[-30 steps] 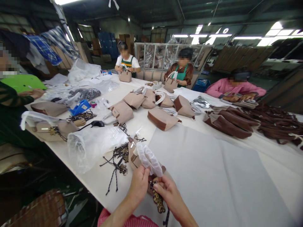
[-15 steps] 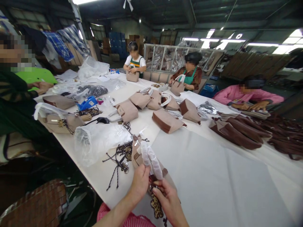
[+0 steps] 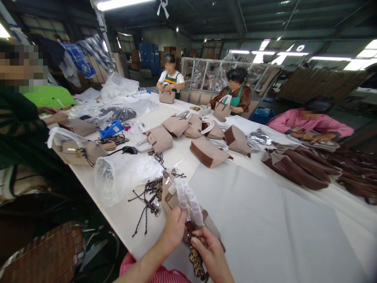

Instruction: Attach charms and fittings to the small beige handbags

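Note:
A beige handbag [image 3: 168,196] with brown trim lies before me at the table's near edge, its handles [image 3: 188,198] wrapped in white film. My left hand [image 3: 173,228] is closed at the near base of the handles, gripping the bag there. Thumb and fingers of my right hand [image 3: 207,245] pinch a leopard-print bear charm [image 3: 196,259] by its metal clasp, close against the bag's brown trim. The exact contact between clasp and bag is partly hidden by my fingers. More leopard-print charms with black cords [image 3: 151,192] lie left of the bag.
A clear plastic bag [image 3: 118,177] lies to the left, beyond it a blue tape dispenser [image 3: 111,129]. Several beige handbags [image 3: 160,139] stand mid-table; brown-bottomed pieces [image 3: 294,169] are piled at right. Grey sheeting [image 3: 259,212] covers the near right. Several co-workers [image 3: 171,80] surround the table.
My hands stay at the same spot on the bag. The right fingers have shifted slightly around the charm's clasp, and the charm hangs a little further right. The camera view has tilted slightly.

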`<state>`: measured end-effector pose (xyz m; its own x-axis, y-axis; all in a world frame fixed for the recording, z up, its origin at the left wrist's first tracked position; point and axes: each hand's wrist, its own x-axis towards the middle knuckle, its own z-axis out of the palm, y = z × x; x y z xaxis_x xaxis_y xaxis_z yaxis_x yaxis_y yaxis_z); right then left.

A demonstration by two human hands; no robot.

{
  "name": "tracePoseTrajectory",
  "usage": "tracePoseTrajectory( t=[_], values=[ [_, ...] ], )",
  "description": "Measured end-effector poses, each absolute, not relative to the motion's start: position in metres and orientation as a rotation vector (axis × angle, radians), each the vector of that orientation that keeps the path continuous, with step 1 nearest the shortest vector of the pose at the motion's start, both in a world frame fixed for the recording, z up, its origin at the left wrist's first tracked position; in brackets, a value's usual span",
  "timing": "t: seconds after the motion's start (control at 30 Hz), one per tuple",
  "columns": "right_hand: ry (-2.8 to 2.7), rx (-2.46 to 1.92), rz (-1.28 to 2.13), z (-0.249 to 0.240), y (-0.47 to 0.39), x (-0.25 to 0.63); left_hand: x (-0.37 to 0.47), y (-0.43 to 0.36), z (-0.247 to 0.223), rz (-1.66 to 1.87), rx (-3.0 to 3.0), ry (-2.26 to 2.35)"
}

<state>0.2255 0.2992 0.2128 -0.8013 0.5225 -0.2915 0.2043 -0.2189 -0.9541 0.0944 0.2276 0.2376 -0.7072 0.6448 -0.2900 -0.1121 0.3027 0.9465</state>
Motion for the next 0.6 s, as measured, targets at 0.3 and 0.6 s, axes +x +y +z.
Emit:
tracePoseTrajectory(
  t=[0.3, 0.6],
  values=[
    [-2.056, -0.824, 1.939, 0.221, 0.307, 0.231, 0.095, 0.229, 0.239, 1.431, 0.452, 1.916],
    [-2.615, -0.645, 1.64, 0.253, 0.331, 0.224, 0.08, 0.225, 0.254, 1.38, 0.647, 1.875]
  ],
)
